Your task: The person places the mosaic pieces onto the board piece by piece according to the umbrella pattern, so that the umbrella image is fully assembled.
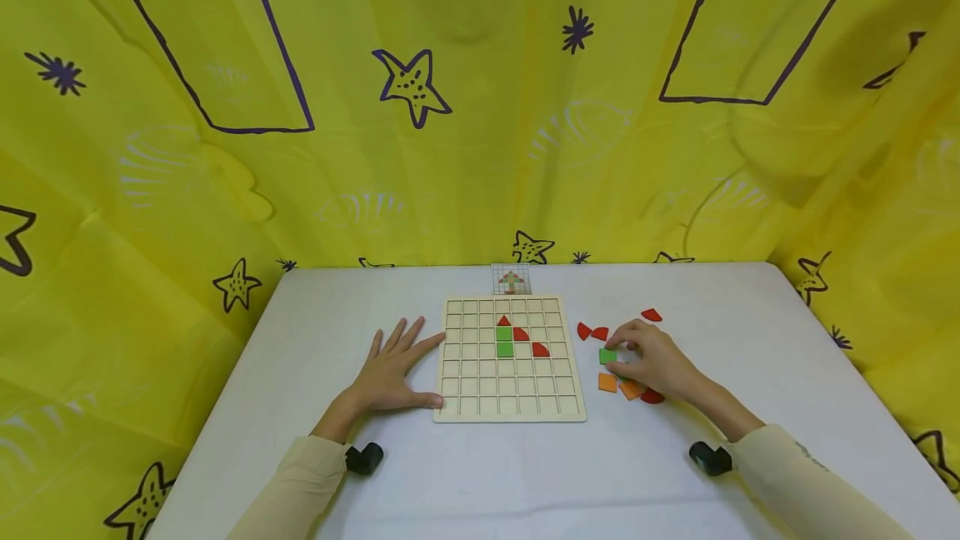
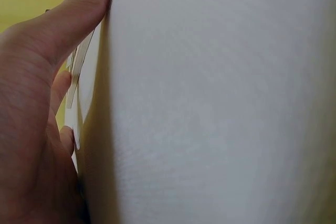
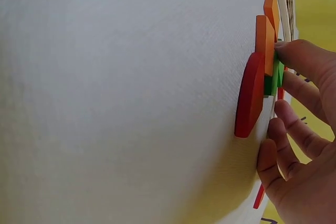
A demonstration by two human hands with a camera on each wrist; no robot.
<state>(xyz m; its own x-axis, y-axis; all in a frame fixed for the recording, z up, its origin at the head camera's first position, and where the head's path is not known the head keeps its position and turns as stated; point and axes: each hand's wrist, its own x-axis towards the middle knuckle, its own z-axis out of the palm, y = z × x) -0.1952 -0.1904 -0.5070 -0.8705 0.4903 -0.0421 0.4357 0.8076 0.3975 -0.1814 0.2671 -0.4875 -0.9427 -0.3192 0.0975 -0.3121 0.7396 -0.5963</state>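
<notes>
My left hand [image 1: 386, 373] lies on the table with spread fingers, its thumb and index fingertip touching the left edge of the wooden grid board [image 1: 471, 408]. On the board sit a red triangle [image 1: 504, 321], two green squares [image 1: 506, 349] in a column beneath it, and two red quarter circles [image 1: 541, 349] stepping down to the right. Right of the board, my right hand [image 1: 651, 361] pinches a green square tile [image 1: 607, 356] between thumb and index finger. More green [image 3: 269, 85] shows beside the thumb in the right wrist view, partly hidden.
Orange squares [image 1: 607, 382] and a red quarter circle [image 1: 652, 397] lie just below the right hand. Further red quarter circles [image 1: 584, 331] are above and left of it. A small printed pattern card [image 1: 512, 280] touches the board's far edge. Behind the table hangs a yellow curtain [image 1: 480, 173].
</notes>
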